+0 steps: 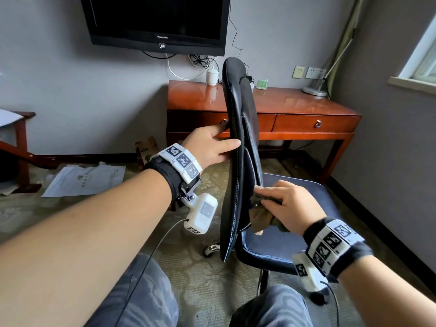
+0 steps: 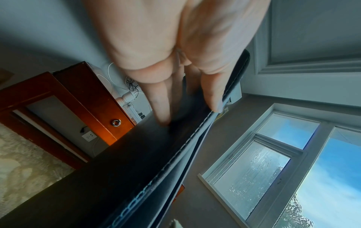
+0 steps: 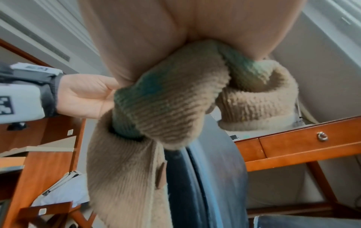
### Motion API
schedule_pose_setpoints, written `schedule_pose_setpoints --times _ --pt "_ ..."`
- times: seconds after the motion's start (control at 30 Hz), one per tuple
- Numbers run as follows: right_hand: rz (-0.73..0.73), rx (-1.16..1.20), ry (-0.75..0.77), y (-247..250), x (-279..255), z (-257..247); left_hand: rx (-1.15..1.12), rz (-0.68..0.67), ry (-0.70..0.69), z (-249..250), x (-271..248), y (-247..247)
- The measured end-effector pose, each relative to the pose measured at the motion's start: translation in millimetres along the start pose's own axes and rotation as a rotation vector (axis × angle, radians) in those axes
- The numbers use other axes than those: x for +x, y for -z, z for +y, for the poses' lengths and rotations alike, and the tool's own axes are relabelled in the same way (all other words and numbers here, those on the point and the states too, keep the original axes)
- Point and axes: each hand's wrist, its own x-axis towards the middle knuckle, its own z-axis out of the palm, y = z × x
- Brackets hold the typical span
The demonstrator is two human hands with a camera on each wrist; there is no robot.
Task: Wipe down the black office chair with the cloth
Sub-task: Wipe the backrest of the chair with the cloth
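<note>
The black office chair stands in front of me with its backrest [image 1: 236, 142] seen edge-on and its dark blue seat [image 1: 302, 239] to the right. My left hand [image 1: 224, 145] grips the backrest's left edge, thumb on the near side. In the left wrist view the left hand [image 2: 189, 114] pinches the stitched backrest [image 2: 136, 169]. My right hand [image 1: 264, 197] holds a bunched brown-and-green cloth [image 1: 259, 218] against the lower backrest, just above the seat. In the right wrist view the cloth [image 3: 175, 108] fills the palm [image 3: 148, 38] and hides the fingertips, with the backrest [image 3: 205, 177] below.
A red-brown wooden desk [image 1: 306, 102] stands behind the chair, bearing a white lidded cup [image 1: 211, 76] and a lamp base [image 1: 315, 90]. A television [image 1: 155, 20] hangs on the wall. Papers [image 1: 85, 178] lie on the carpet left, near wooden furniture [image 1: 21, 147]. My knees are below.
</note>
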Motion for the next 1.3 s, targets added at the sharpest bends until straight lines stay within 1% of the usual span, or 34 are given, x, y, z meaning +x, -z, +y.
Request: schedule_pose_setpoints --times 0.1,0.2,0.3,0.37,0.47,0.53,0.6,0.7,0.73,0.83,0.9,1.0,1.03,1.13,1.17,1.23,1.3 --pt "0.056 0.03 0.046 4 4 -11 -0.035 -0.01 -0.03 0 -1 0" --pt "0.046 0.058 0.137 6 23 -41 -0.109 -0.042 -0.008 -4 3 2" --pt "0.026 -0.017 0.201 5 43 -57 -0.163 -0.095 0.001 -6 11 6" --pt "0.019 -0.045 0.168 -1 51 -53 -0.164 -0.119 0.024 -7 13 9" --pt "0.056 0.049 0.061 -14 49 -43 -0.132 -0.15 0.058 -11 16 12" --pt "0.073 0.068 0.025 -21 46 -39 -0.102 -0.152 0.051 -14 18 13" --pt "0.029 0.032 -0.003 -27 44 -37 -0.065 -0.145 0.033 -16 19 13" --pt "-0.098 -0.041 -0.057 -32 41 -36 -0.029 -0.128 0.023 -15 19 13" --pt "-0.1 -0.045 -0.066 -30 39 -37 -0.004 -0.131 0.017 -13 17 13" --pt "0.018 0.069 -0.052 -16 37 -48 0.109 -0.163 -0.018 -11 13 14" --pt "0.082 0.152 -0.033 -4 42 -55 0.142 -0.15 -0.022 -13 14 16" --pt "0.131 0.177 -0.006 4 54 -55 0.201 -0.112 -0.052 -10 13 15" --pt "0.138 0.184 -0.001 2 57 -53 0.197 -0.113 -0.05 -11 13 15" --pt "0.155 0.241 0.002 -13 54 -41 0.059 -0.143 -0.002 -15 18 16" --pt "0.151 0.257 0.002 -19 52 -36 0.053 -0.141 0.005 -15 18 16" --pt "0.108 0.261 -0.016 -34 45 -25 0.042 -0.142 0.02 -16 17 17" --pt "0.032 0.207 -0.049 -49 38 -15 0.017 -0.137 0.045 -19 18 16"
